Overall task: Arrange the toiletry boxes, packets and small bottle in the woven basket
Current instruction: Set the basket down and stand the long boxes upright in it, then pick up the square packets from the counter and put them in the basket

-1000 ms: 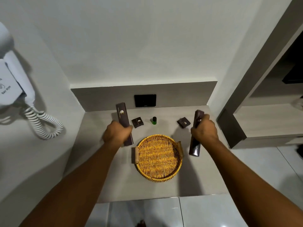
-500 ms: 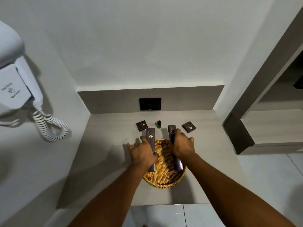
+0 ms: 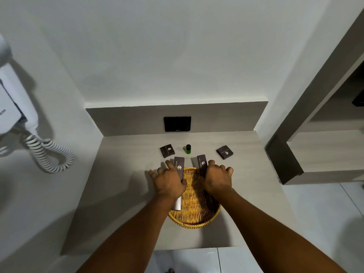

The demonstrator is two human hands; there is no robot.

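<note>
So I've got both long boxes laid across the woven basket (image 3: pixel 194 217) near the front edge of the bench (image 3: pixel 122 194), parallel, long axes running front-to-back with the far ends poking over the back rim: left hand (image 3: pixel 168 181) is resting on the left long box (image 3: pixel 178 168) with fingers splayed, looks mostly let go, and right hand (image 3: pixel 216 179) is curled over the right long box (image 3: pixel 202 163), can't tell if it's really gripping. What's left sits straight ahead toward the back edge: the small green bottle (image 3: pixel 188 148) upright between the hands, one square packet (image 3: pixel 167 151) nearer my left and the other square packet (image 3: pixel 225 152) nearer my right. I'd guess each hand just reaches forward for its own side.
</note>
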